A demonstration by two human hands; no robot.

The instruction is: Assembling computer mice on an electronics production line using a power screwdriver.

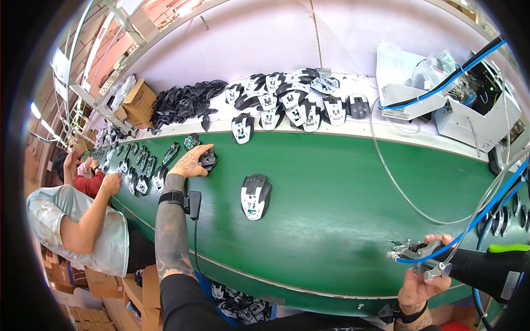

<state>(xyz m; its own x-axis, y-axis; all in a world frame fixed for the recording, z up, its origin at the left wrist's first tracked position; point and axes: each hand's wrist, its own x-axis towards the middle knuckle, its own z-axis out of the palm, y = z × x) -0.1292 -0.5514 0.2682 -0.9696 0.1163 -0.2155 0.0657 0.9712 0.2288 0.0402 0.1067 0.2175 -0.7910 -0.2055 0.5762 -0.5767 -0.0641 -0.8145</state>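
My left hand (188,164) reaches over the green belt, its thumb and fingers closed around a dark mouse shell (208,160). My right hand (420,286), at the lower right, grips the metal front end of a black powered screwdriver (469,267) with a green lever. A blue hose (479,214) and a clear tube run to that tool. Between my hands, a white and dark grey mouse body (255,197) lies alone on the belt, with a bit of green circuit board showing near its lower end.
Mouse shells (294,114) cover the white ledge (353,128), beside a heap of black parts (185,103) and a cardboard box (139,103). An opened white machine (464,110) stands at the right. Circuit boards (170,154) line the belt's left, where a co-worker (83,229) sits.
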